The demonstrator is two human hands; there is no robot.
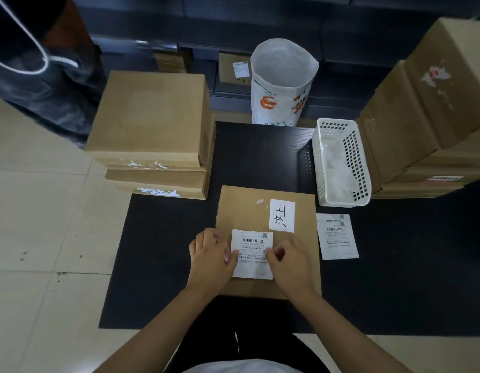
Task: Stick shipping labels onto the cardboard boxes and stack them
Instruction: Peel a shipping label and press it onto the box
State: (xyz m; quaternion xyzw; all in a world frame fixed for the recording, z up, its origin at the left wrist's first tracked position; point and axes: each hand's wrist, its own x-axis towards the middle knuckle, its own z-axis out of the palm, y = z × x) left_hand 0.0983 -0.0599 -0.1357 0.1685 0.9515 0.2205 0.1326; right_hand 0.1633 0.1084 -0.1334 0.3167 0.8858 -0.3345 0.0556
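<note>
I see the shipping label [251,254] lying on the near part of the cardboard box [268,239], which sits flat at the middle of the dark desk [158,254]. My left hand [210,255] rests at the label's left edge and my right hand [288,258] at its right edge; the fingers [273,253] of both are curled, tips on the paper. Whether they pinch the edges or only press them down I cannot tell. A white slip with handwriting [282,215] is stuck near the box's far right corner.

I judge this box to be in the middle of labelling: the label is placed but probably not yet smoothed, and the box is not stacked. A second label [337,236] lies on the desk just right of the box, so at least one more box seems due.

A stack of flat boxes [152,125] stands at far left, another pile of boxes [421,109] at far right. A white basket [341,161] holding clear scraps sits between box and right pile, and a white printed bag [283,82] stands open behind the desk.
</note>
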